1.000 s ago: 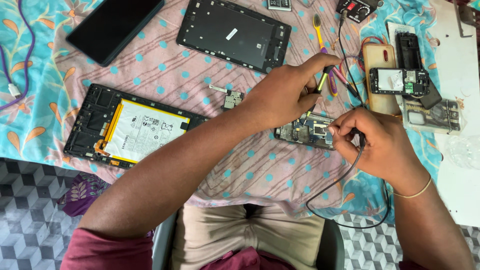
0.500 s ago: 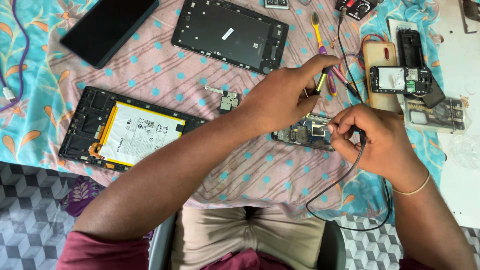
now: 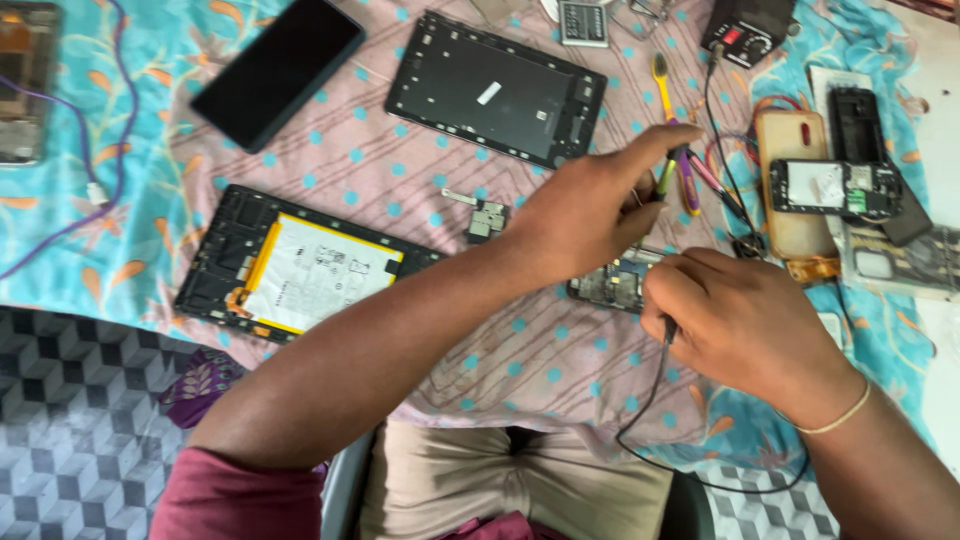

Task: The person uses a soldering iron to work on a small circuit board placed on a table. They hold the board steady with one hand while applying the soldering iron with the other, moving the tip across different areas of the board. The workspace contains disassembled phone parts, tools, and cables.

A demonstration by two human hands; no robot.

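Fingers of the right hand (image 3: pixel 745 325) are closing tightly around a black corded tool (image 3: pixel 668 332), just beside the small circuit board (image 3: pixel 612 283) lying on the cloth-covered worktop (image 3: pixel 400 170). The left hand (image 3: pixel 590 215) is pinching a thin yellow-green tool (image 3: pixel 664 178) above this board.

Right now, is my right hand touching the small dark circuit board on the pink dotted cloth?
Cannot tell. In the head view the right hand overlaps the small dark circuit board, hiding the near edge, so neither contact nor a gap shows.
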